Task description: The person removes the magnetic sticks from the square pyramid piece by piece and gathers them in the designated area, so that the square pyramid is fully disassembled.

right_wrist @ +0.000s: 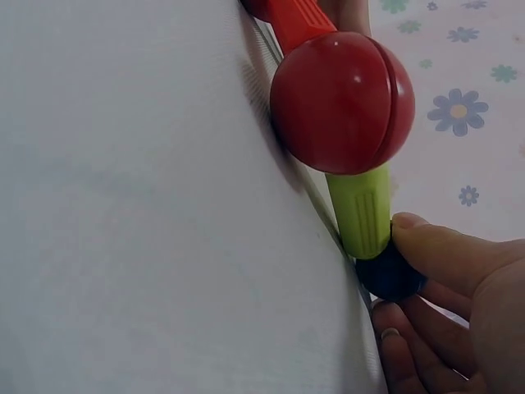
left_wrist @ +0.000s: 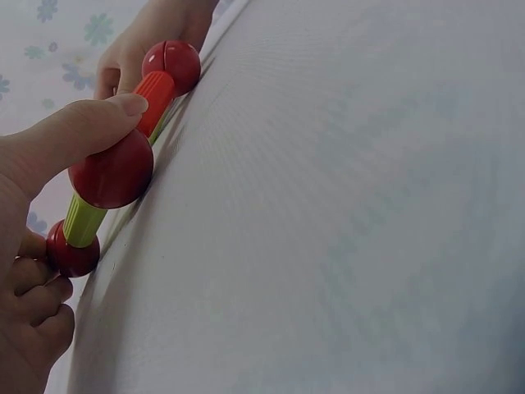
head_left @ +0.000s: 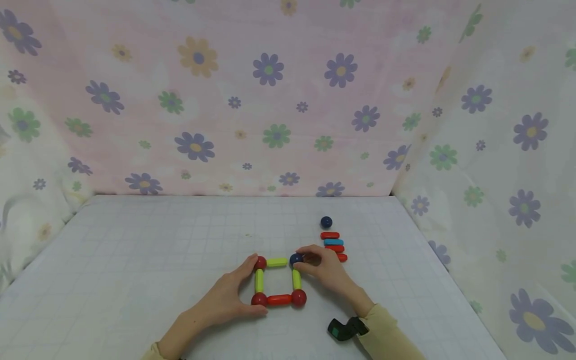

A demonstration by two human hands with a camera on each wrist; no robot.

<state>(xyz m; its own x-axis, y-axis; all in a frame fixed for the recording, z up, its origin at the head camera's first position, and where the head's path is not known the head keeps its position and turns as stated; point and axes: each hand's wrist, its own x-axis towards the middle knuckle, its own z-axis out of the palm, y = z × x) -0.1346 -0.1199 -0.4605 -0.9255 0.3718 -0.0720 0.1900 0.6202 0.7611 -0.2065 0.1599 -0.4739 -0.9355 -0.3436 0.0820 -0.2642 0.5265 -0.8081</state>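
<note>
On the white table lies a square of toy balls and rods. Red balls (head_left: 299,298) form three corners, and a dark blue ball (head_left: 296,258) is at the far right one. Yellow-green rods (head_left: 259,281) make the left, right and far sides; a red-orange rod (head_left: 279,300) makes the near side. A narrow gap shows between the far rod and the blue ball. My right hand (head_left: 327,270) pinches that blue ball, which meets the right-side rod (right_wrist: 358,212). My left hand (head_left: 225,296) holds the square's left side, thumb by the near red ball (left_wrist: 113,171), fingers at the far one (left_wrist: 74,250).
Beyond my right hand lie red rods (head_left: 330,235), a light blue rod (head_left: 333,242) and another dark blue ball (head_left: 326,222). A black device (head_left: 346,329) sits by my right sleeve. Flowered cloth (head_left: 234,125) hangs behind the table and along both sides.
</note>
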